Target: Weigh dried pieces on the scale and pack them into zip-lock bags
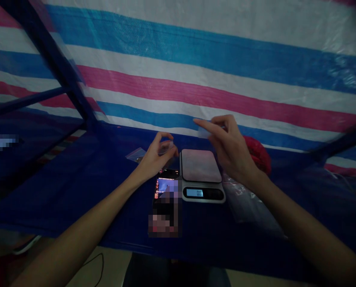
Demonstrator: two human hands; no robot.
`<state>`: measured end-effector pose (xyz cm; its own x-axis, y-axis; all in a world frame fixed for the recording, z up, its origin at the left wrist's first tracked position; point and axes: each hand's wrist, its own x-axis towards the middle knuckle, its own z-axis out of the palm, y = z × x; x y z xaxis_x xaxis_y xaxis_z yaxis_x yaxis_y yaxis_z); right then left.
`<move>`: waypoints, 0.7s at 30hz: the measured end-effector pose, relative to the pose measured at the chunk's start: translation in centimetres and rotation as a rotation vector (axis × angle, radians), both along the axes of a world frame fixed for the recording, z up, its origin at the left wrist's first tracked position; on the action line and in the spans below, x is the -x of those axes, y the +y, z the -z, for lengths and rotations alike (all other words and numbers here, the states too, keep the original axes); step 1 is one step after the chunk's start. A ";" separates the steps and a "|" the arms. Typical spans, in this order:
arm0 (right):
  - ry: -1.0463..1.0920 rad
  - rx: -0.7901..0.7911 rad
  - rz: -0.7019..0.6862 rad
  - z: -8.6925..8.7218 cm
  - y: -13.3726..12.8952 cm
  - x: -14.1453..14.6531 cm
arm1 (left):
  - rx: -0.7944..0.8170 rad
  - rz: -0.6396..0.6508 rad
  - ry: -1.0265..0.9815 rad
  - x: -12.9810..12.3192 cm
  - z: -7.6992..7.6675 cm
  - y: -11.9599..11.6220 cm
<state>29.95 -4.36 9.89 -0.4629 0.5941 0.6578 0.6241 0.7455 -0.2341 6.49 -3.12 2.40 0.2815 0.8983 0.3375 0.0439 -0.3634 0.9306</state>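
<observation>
My left hand (158, 157) is curled just left of the scale, its fingers closed on a small clear zip bag (166, 146). Raised over the right side of the digital scale (201, 165), my right hand (230, 149) has its index finger stretched forward and its other fingers bent. A thin translucent plastic piece (204, 133) shows at those fingers, apparently pinched; its kind is unclear. The scale's plate is bare and its display (195, 193) reads 0.0. Another small zip bag (136, 154) with dark contents lies beyond my left wrist.
A lit phone (166, 199) lies left of the scale. Right of it are clear plastic bags (244, 199) and a red bundle (258, 153), partly behind my right hand. A striped sheet (196, 87) hangs behind the blue table (121, 215). Dark frame bars (73, 99) stand at left.
</observation>
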 end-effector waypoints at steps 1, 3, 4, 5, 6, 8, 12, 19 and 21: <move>0.009 0.031 0.048 0.3 -0.2 -1.3 | 0.042 0.027 -0.052 0.0 0.0 0.0; 0.007 0.123 0.113 1.6 -1.0 -4.2 | 0.114 0.054 -0.139 -0.1 -0.2 -0.1; 0.007 0.198 0.143 2.4 -1.6 -5.9 | 0.151 0.056 -0.171 -0.1 -0.3 -0.1; 0.037 0.253 0.177 3.4 -2.5 -7.5 | 0.191 0.054 -0.195 -0.2 -0.3 -0.2; 0.088 0.299 0.230 4.4 -3.6 -9.1 | 0.231 0.048 -0.209 -0.3 -0.4 -0.3; 0.132 0.364 0.335 6.2 -6.3 -11.6 | 0.290 0.008 -0.233 -0.4 -0.5 -0.3; 0.094 0.464 0.285 8.5 -12.4 -12.6 | 0.317 -0.088 -0.272 -0.4 -0.3 -0.1; -0.170 0.449 0.041 8.9 -14.3 -8.5 | 0.216 -0.005 -0.249 -2.1 -0.4 0.3; -0.280 0.397 0.046 7.8 -13.1 -8.5 | 0.193 0.038 -0.243 -2.8 -0.9 0.2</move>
